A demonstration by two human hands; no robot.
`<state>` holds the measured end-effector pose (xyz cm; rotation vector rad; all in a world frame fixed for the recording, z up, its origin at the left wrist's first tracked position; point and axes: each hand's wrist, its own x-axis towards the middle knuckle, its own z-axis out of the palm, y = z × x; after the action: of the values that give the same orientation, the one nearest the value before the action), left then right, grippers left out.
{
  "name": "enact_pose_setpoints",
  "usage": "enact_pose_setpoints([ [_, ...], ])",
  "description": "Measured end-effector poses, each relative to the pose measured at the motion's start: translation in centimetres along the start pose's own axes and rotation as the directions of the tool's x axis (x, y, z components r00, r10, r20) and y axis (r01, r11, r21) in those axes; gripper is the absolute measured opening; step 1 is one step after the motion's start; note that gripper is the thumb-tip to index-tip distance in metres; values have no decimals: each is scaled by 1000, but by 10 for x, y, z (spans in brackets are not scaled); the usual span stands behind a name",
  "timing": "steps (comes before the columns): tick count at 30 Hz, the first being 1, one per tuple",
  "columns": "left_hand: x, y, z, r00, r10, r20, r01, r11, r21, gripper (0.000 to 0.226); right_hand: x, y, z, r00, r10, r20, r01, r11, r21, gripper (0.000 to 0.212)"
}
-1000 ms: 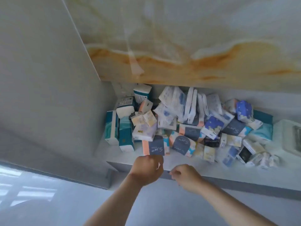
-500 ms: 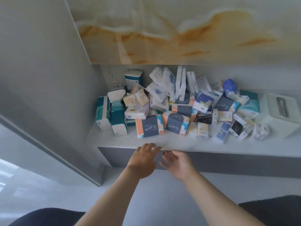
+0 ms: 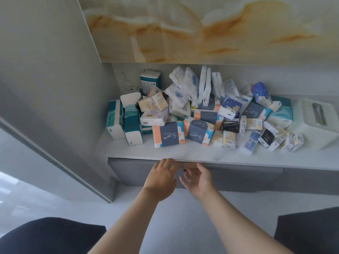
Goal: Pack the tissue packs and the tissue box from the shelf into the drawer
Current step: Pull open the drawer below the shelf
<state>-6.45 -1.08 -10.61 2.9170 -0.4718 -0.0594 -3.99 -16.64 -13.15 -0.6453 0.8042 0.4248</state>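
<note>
A heap of several tissue packs lies on the white shelf, with teal packs upright at the left. A white tissue box stands at the shelf's right end. Below the shelf is the grey drawer front, closed. My left hand reaches up with straight fingers, its tips touching the gap under the shelf edge. My right hand is beside it, palm turned left, fingers spread and loosely bent at the drawer's top edge. Neither hand holds anything.
A grey side panel walls the shelf on the left. A marble-patterned panel hangs above the shelf. Pale floor lies below, with my dark-clothed knees at both lower corners.
The view has dropped and come closer. Both hands went from loose fists below the shelf to open fingers, and moved up to the drawer's top edge under the shelf.
</note>
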Motion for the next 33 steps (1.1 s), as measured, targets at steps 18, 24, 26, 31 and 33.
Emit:
enact_pose_setpoints([
  [18,-27,17,4,927,-144,347,180,981,-74,31,-65,-18,-33,913,-76,401,264,-638,-723,22],
  [24,-34,28,-8,832,-149,534,222,972,-76,38,-74,-10,-33,951,41,308,249,-692,-677,32],
  [26,-39,28,-6,813,-149,562,234,969,-81,35,-76,-8,-37,961,77,267,245,-690,-681,32],
  [31,-51,33,-8,714,-79,695,184,980,-78,33,-80,-2,-50,960,200,194,278,-674,-684,31],
  [33,-54,38,-9,671,-76,738,182,981,-65,35,-85,1,-54,955,235,183,296,-669,-682,31],
])
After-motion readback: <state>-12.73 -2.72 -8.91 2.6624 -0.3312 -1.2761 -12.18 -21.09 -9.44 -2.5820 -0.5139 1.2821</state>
